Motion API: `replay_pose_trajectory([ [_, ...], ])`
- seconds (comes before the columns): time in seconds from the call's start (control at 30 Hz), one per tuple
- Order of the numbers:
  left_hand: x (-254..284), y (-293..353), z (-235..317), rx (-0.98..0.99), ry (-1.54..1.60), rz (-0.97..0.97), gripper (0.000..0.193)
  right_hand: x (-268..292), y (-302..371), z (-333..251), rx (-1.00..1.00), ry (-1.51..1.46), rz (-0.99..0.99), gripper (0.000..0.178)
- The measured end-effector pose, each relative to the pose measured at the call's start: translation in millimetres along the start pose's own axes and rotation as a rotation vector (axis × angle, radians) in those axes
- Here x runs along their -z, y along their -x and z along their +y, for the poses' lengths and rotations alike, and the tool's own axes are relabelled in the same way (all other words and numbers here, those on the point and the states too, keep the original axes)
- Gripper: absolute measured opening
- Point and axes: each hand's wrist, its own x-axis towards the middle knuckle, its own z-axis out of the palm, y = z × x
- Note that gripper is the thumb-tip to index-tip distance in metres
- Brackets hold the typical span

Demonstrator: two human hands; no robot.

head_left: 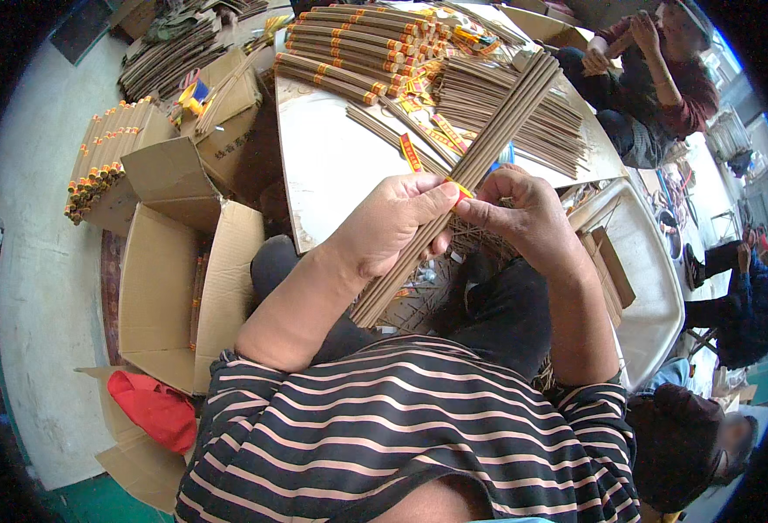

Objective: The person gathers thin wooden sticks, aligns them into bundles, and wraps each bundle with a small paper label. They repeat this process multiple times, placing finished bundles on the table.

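Note:
A bundle of brown incense sticks (506,118) slants across in front of me, its far end reaching over the table. My left hand (401,218) is wrapped round the bundle at its middle. My right hand (519,209) pinches a red and yellow paper band (460,190) against the sticks, its thumb close to the left thumb. Part of the band is hidden by the fingers. On the table beyond lie loose incense sticks (523,118) and several red and yellow paper strips (410,152).
Banded incense bundles (349,48) are stacked at the far side of the white table (314,166). An open cardboard box (162,288) stands at my left, near a red cloth (153,410). A white tray (654,296) sits at my right. Other people (663,78) sit along the right.

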Motion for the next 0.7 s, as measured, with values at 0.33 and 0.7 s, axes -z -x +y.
replay_pose_trajectory([
  [0.33, -2.5, 9.0, 0.0, -0.014, -0.028, -0.052, 0.026, 2.4, 1.3, -4.2, 0.128, 0.033, -0.044, 0.033],
  [0.7, 1.2, 10.5, -8.6, -0.024, 0.214, -0.167, 0.033, -7.4, -1.1, 7.3, 0.114, -0.185, -0.014, 0.032],
])
